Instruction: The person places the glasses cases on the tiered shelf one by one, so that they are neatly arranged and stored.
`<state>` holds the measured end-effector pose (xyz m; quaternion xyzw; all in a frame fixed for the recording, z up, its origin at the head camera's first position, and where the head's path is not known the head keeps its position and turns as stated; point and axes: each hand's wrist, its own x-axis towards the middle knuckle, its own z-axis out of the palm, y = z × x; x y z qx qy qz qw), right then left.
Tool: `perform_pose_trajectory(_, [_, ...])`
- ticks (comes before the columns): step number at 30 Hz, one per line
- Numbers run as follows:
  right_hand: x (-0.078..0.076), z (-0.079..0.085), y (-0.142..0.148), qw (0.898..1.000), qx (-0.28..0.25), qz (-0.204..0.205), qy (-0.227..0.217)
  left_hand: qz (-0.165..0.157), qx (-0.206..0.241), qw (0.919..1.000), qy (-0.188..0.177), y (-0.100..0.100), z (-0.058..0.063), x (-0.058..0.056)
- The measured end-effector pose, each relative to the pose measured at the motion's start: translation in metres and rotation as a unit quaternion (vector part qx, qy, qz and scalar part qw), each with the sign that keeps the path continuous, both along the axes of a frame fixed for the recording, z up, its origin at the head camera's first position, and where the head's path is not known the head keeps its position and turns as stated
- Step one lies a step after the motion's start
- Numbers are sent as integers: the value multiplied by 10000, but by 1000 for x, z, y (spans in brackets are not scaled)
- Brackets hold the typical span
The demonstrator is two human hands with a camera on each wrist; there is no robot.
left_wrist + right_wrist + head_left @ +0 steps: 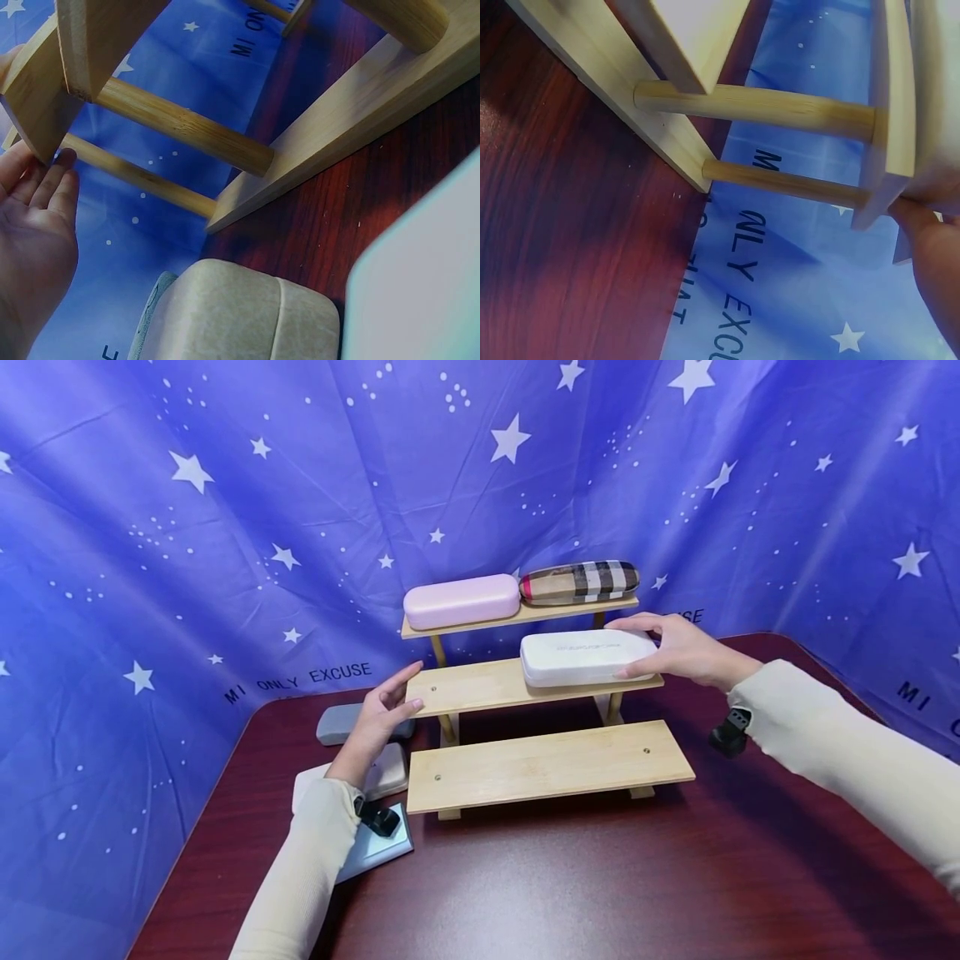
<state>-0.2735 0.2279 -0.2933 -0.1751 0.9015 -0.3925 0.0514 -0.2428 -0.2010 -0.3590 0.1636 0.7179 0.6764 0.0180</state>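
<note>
A white glasses case (570,660) with faint lettering rests on the right half of the middle tier of a stepped wooden rack (472,685). My right hand (686,652) grips this case by its right end, thumb at the front and fingers at the back. In the right wrist view, the thumb side of my right hand (934,255) shows beside the shelf's end. My left hand (382,714) holds the left end of the middle tier. In the left wrist view, the fingers of my left hand (37,240) reach around the board's edge.
On the top tier sit a pink glasses case (461,602) and a plaid case (592,582). Left of the rack lie a grey case (337,724), a beige case (390,770) and a light-blue flat box (386,845). A starry blue curtain (450,468) hangs behind the dark red table (570,877).
</note>
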Motion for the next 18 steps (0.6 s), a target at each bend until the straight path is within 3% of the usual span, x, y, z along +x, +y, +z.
perform_pose_trajectory(18, [-11,-10,-1,10000,-72,-2,-46,28,152,9999,4,0,-4,-3])
